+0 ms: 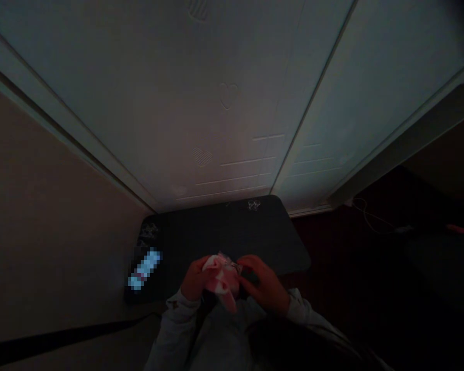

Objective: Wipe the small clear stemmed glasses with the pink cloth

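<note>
A pink and white soft item, like a small plush, is in front of my body at the near edge of the dark table. My left hand grips it from the left side. On its right side, the thumb and fingers of my right hand pinch a small part near its top, where something thin and shiny shows. The dim light hides the details of that part.
A blurred-out lit phone-like object lies at the table's left end, below a small pale pile. Small clear rings lie at the back edge. Pale panels rise behind; a white cable is at right.
</note>
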`<state>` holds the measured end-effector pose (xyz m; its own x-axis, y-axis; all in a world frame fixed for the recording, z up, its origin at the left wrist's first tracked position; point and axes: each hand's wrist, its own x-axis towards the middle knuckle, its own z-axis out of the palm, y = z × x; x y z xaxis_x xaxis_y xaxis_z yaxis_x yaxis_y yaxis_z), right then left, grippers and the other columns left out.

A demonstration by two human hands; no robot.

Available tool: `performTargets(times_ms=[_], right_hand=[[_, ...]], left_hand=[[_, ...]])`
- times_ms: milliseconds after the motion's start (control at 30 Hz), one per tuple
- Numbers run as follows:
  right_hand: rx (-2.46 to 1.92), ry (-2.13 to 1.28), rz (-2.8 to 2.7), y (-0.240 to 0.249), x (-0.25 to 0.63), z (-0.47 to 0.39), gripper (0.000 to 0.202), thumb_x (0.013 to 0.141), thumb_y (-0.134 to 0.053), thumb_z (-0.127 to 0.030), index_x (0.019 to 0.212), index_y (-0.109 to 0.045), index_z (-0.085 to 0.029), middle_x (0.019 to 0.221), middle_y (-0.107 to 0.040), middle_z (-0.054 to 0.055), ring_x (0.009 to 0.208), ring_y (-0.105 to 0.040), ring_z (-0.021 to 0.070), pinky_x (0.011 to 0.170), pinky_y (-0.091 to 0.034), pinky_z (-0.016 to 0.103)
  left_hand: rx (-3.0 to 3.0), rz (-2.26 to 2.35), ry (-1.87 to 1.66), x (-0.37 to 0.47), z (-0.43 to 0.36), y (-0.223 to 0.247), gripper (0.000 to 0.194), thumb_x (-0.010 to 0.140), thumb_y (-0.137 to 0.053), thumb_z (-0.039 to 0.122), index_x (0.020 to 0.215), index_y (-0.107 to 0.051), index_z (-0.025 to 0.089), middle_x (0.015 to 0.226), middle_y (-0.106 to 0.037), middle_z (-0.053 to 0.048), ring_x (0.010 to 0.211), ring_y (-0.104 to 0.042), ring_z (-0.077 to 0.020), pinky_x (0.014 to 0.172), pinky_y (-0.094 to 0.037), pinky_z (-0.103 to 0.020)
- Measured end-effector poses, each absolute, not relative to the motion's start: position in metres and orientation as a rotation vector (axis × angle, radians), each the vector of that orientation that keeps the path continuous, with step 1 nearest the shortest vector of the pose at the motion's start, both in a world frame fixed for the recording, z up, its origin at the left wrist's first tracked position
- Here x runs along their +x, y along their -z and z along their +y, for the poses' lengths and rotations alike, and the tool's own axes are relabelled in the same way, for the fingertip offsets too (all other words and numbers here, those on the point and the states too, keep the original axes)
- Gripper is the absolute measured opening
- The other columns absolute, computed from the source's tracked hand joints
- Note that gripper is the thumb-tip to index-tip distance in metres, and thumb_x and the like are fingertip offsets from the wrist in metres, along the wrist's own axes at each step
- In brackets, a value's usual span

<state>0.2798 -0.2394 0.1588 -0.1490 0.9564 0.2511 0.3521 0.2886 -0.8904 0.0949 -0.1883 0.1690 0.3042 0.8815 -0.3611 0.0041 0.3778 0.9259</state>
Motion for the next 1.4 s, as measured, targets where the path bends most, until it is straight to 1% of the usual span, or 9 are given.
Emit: performTargets(times_ms=[133,300,467,600,700,900,1000,1167,1400], right_hand=[[-1.24,-0.693,-1.788,-0.153,0.283,-0.239,0.024,0.079,-0.053,-0.02,0.103,-0.054,-0.021,0.098,-0.061,0.008,0.096,-0.055,0.0204,0.084,-0.045,0.036],[-1.342,-0.764,-1.798,-0.148,0.287,-0.241,0.023,0.079,-0.053,-0.023,0.101,-0.054,-0.02,0.091,-0.062,0.007,0.084,-0.058,0.0193,0.077,-0.047,0.034],[-1.392,-1.0,-1.611,-0.152,0.285,-0.244,0.025,0.078,-0.052,-0.026,0.102,-0.052,-0.019,0.085,-0.061,0.005,0.077,-0.057,0.0164,0.074,-0.045,0.029],[-1.363,-1.279,-1.315,-0.157,0.279,-0.244,0.021,0.077,-0.054,-0.033,0.092,-0.052,-0.019,0.073,-0.057,0.0,0.068,-0.053,0.0134,0.064,-0.042,0.025],[-1.238,-1.527,-1.022,-0.155,0.275,-0.243,0.03,0.074,-0.054,-0.046,0.084,-0.05,-0.018,0.063,-0.052,-0.002,0.055,-0.048,0.0104,0.052,-0.037,0.023],[-1.088,-1.735,-0.816,-0.15,0.273,-0.237,0.04,0.072,-0.053,-0.056,0.071,-0.049,-0.016,0.054,-0.051,-0.003,0.047,-0.043,0.0076,0.05,-0.033,0.023],[-1.137,-1.668,-0.811,-0.151,0.271,-0.236,0.038,0.072,-0.054,-0.055,0.076,-0.051,-0.017,0.06,-0.053,-0.002,0.052,-0.047,0.009,0.053,-0.037,0.023],[-1.223,-1.343,-1.039,-0.149,0.271,-0.24,0.043,0.074,-0.059,-0.035,0.112,-0.042,-0.023,0.093,-0.056,0.004,0.079,-0.056,0.0149,0.071,-0.045,0.03],[-1.274,-0.814,-1.734,-0.139,0.282,-0.24,0.02,0.078,-0.05,-0.015,0.098,-0.054,-0.02,0.101,-0.058,0.008,0.097,-0.052,0.0193,0.086,-0.042,0.035]], left_hand=[[0.881,1.041,-0.745,0.1,-0.19,-0.17,0.024,0.056,-0.067,0.026,0.074,-0.066,0.011,0.069,-0.065,-0.004,0.062,-0.055,-0.016,0.059,-0.042,-0.025],[0.833,0.999,-0.747,0.106,-0.193,-0.162,0.024,0.057,-0.067,0.027,0.075,-0.067,0.011,0.069,-0.065,-0.003,0.06,-0.054,-0.0138,0.057,-0.041,-0.023],[0.941,1.027,-0.704,0.102,-0.192,-0.158,0.024,0.058,-0.066,0.027,0.075,-0.067,0.011,0.066,-0.063,-0.002,0.058,-0.052,-0.0129,0.055,-0.04,-0.022],[0.971,1.076,-0.665,0.102,-0.19,-0.164,0.022,0.057,-0.066,0.027,0.072,-0.067,0.01,0.059,-0.06,-0.001,0.052,-0.048,-0.0107,0.05,-0.036,-0.021],[0.996,1.068,-0.658,0.102,-0.189,-0.168,0.022,0.057,-0.066,0.027,0.072,-0.067,0.011,0.059,-0.06,0.0,0.052,-0.048,-0.0105,0.05,-0.036,-0.02],[1.019,1.05,-0.672,0.104,-0.191,-0.164,0.023,0.059,-0.065,0.027,0.076,-0.068,0.012,0.066,-0.065,-0.002,0.058,-0.053,-0.0136,0.054,-0.039,-0.022],[0.983,1.08,-0.724,0.108,-0.194,-0.158,0.025,0.059,-0.066,0.026,0.079,-0.068,0.012,0.072,-0.067,-0.004,0.063,-0.056,-0.0155,0.057,-0.041,-0.023],[0.866,1.118,-0.795,0.111,-0.198,-0.149,0.029,0.058,-0.068,0.03,0.079,-0.067,0.011,0.072,-0.067,-0.005,0.063,-0.056,-0.016,0.058,-0.042,-0.024],[0.769,1.13,-0.787,0.115,-0.2,-0.149,0.029,0.054,-0.07,0.031,0.074,-0.066,0.011,0.067,-0.065,-0.004,0.06,-0.054,-0.0149,0.057,-0.041,-0.024]])
